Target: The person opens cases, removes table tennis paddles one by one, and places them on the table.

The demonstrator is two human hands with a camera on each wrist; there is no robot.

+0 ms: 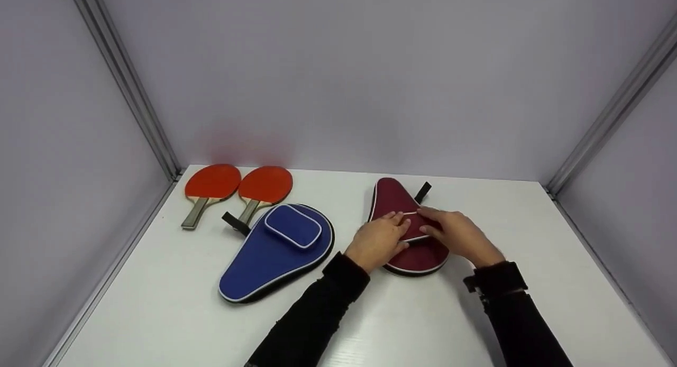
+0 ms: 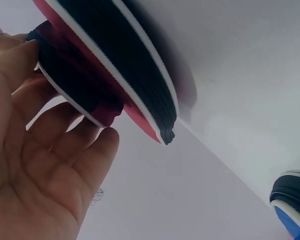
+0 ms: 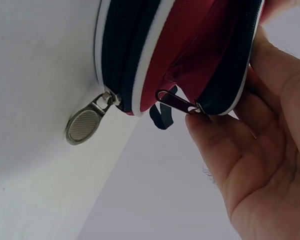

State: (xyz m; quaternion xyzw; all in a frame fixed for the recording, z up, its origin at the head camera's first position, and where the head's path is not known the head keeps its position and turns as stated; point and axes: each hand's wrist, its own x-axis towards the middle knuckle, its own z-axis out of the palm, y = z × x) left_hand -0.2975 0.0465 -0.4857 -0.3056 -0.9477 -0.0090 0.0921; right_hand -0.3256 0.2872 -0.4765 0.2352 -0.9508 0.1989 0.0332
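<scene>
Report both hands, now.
Left hand: holding the maroon case pocket.
Right hand: holding the same pocket, at its other end.

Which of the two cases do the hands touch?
The dark red case: the left hand and right hand touch its pocket, while the blue case lies untouched.

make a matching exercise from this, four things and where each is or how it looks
1. blue case
2. maroon case
3. leftmost paddle
4. table

A. white, beneath the cases
B. untouched, pocket facing up
C. touched by left hand and right hand
D. red face up, near the back edge

Pairs: 1-B, 2-C, 3-D, 4-A
</scene>
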